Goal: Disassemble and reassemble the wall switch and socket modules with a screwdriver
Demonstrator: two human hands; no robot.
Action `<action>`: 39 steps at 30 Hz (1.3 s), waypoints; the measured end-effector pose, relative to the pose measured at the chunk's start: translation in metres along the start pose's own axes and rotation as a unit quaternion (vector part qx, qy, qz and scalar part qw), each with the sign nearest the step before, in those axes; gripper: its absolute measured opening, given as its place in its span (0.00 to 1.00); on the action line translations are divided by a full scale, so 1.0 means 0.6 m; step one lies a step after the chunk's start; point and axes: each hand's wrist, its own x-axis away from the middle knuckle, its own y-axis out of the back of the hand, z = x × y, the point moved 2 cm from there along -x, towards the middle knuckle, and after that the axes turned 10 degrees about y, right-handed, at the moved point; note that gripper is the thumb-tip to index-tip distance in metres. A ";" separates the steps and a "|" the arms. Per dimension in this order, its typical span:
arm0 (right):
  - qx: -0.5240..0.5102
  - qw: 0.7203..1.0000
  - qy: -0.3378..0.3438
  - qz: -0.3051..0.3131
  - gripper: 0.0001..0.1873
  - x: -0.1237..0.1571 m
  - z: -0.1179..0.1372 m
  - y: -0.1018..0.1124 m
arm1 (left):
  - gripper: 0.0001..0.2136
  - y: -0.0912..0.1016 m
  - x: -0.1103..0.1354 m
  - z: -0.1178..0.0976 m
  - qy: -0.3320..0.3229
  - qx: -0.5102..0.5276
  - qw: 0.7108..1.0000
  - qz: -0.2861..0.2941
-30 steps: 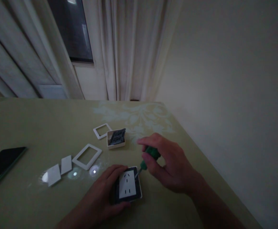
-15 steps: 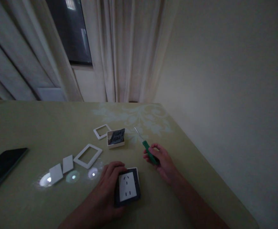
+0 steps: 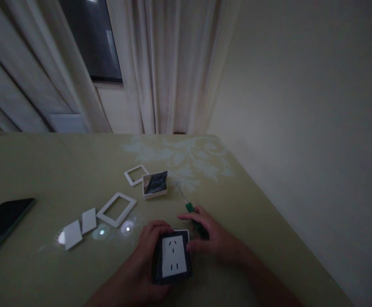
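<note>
My left hand (image 3: 142,264) is wrapped round a wall socket (image 3: 172,257) with a white face in a dark frame, held flat on the green table (image 3: 45,170). To its right, my right hand (image 3: 211,238) grips a green-handled screwdriver (image 3: 194,216) whose thin shaft points away from me. The right thumb touches the socket's right edge.
Beyond the socket lie a white box with a dark insert (image 3: 155,185), a small white frame (image 3: 135,175), a larger white frame (image 3: 116,209) and two white square plates (image 3: 79,227). A dark phone (image 3: 0,221) lies at the left. The table's right edge runs along a wall; curtains hang behind.
My right hand swung the screwdriver away from the socket, shaft pointing outward, then came back beside the socket. The left hand kept hold of the socket and drew it slightly nearer.
</note>
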 end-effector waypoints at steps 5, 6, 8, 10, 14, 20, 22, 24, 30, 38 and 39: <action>0.087 0.992 -0.024 0.083 0.73 0.013 0.001 -0.015 | 0.41 0.013 0.005 0.001 0.046 0.011 0.999 0.019; 0.099 0.991 -0.017 0.085 0.73 0.012 0.001 -0.020 | 0.40 0.016 0.004 -0.001 0.048 0.010 0.999 0.017; 0.118 0.990 0.000 0.074 0.69 0.009 0.000 -0.029 | 0.38 0.023 0.002 -0.008 0.057 0.014 0.998 0.020; 0.133 0.990 0.015 0.055 0.63 0.006 0.002 -0.035 | 0.36 0.030 -0.001 -0.017 0.074 0.023 0.997 0.032; 0.150 0.987 0.033 0.043 0.58 0.005 0.002 -0.039 | 0.35 0.037 -0.003 -0.030 0.076 0.036 0.995 0.058; 0.169 0.984 0.029 0.045 0.59 0.009 -0.010 -0.041 | 0.36 0.038 0.001 -0.024 0.013 -0.071 0.997 0.023; 0.167 0.985 0.033 0.037 0.58 0.008 -0.008 -0.039 | 0.37 0.040 0.002 -0.022 -0.016 -0.110 0.994 0.017; 0.167 0.985 0.034 0.026 0.57 0.007 -0.003 -0.037 | 0.37 0.043 0.003 -0.021 -0.037 -0.144 0.989 0.020; 0.156 0.988 0.000 0.009 0.57 0.006 0.004 -0.030 | 0.31 0.047 0.008 -0.014 -0.064 -0.218 0.974 -0.006; 0.162 0.986 -0.031 0.013 0.63 0.009 0.002 -0.031 | 0.30 0.052 0.009 -0.019 -0.098 -0.275 0.957 0.004; 0.163 0.986 -0.028 0.012 0.63 0.009 0.002 -0.032 | 0.30 0.053 0.010 -0.021 -0.103 -0.279 0.955 0.003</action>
